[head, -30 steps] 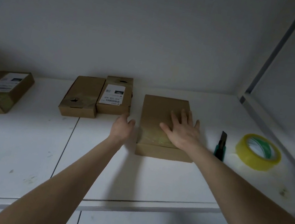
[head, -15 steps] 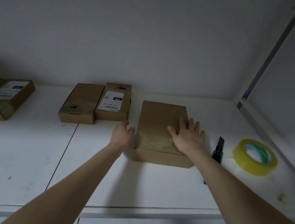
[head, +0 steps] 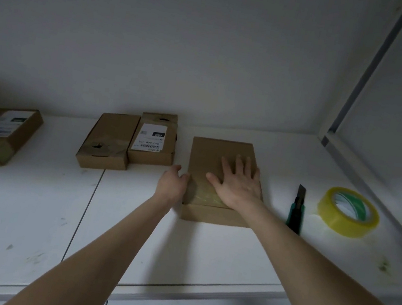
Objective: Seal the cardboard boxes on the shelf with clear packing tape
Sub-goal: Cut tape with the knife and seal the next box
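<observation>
Right hand (head: 238, 185) flat, palm down, fingers spread, left hand (head: 172, 182) beside it, edge-on, thumb out

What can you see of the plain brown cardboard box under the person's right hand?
It is a flat, rectangular, plain brown cardboard box, closed and unlabelled. It lies flat on the white shelf with a narrow front face toward the camera. A strip of glossy clear tape crosses the top near the front edge. The right hand lies flat on the top with its fingers spread, and the left hand touches the box's left edge. The box stands apart from the other boxes.
</observation>
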Available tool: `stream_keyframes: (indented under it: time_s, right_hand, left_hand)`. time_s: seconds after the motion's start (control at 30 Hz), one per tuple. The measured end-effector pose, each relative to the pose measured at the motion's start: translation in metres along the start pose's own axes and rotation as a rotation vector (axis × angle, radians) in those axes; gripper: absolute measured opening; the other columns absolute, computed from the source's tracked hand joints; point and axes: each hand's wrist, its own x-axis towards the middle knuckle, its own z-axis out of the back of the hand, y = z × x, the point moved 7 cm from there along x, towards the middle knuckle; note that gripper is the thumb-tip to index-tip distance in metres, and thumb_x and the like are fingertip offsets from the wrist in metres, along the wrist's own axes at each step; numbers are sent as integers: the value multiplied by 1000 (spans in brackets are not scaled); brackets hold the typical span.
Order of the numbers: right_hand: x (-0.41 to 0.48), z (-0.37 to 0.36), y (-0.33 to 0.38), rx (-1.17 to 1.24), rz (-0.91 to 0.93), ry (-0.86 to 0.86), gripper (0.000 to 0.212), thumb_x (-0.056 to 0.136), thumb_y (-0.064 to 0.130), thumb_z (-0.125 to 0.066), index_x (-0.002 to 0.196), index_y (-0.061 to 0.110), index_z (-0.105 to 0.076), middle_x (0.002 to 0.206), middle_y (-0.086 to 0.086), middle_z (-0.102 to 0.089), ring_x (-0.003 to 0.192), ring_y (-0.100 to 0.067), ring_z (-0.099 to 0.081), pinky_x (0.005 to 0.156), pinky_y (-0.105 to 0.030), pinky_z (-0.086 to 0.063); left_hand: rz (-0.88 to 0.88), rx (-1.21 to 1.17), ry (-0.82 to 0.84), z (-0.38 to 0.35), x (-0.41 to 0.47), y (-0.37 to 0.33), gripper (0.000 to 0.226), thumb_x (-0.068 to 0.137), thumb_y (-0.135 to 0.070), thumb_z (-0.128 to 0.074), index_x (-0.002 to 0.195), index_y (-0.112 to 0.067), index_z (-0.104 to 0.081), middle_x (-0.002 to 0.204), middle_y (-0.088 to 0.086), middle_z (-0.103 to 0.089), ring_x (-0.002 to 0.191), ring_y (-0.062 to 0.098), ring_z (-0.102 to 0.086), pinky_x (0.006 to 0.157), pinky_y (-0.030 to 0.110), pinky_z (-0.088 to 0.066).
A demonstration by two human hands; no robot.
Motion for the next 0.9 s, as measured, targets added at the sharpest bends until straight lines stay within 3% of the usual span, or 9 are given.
stream_keyframes:
  time_s: [0.27, 0.57, 0.73, 0.9]
  right_hand:
    - [-1, 6, 35, 49, 31, 18, 75, 94, 69, -19, 156, 28, -5, 163, -11, 6, 149, -34, 11, 117, -58, 6]
    - [-2, 9, 33, 106, 35, 6, 71, 96, 66, -20, 156, 29, -10, 163, -9, 3, 150, -31, 8, 119, -53, 3]
    - [-9, 13, -14, 8, -126, -37, 71, 96, 65, -16, 156, 28, -6, 163, -12, 4, 149, -35, 9, 118, -56, 3]
    - [-10, 11, -21, 236, -151, -63, 68, 98, 61, -20, 156, 26, -8, 163, -9, 0, 150, -30, 0, 120, -50, -7]
  left_hand:
    - [-30, -29, -29, 9, 5, -2, 48, 101, -25, -38, 145, -6, -35, 148, 14, -40, 135, 30, -38, 107, 34, -31]
    - [-16, -39, 9, 9, 5, -2, 48, 101, -27, -39, 144, -5, -37, 146, 15, -43, 133, 30, -41, 107, 34, -34]
    - [13, -80, 45, 10, 8, 4, 48, 99, -25, -40, 143, -5, -39, 144, 15, -45, 131, 31, -43, 108, 39, -36]
    - [23, -68, 102, 3, 11, 10, 48, 97, -33, -37, 132, -3, -48, 133, 22, -54, 121, 37, -52, 103, 48, -43]
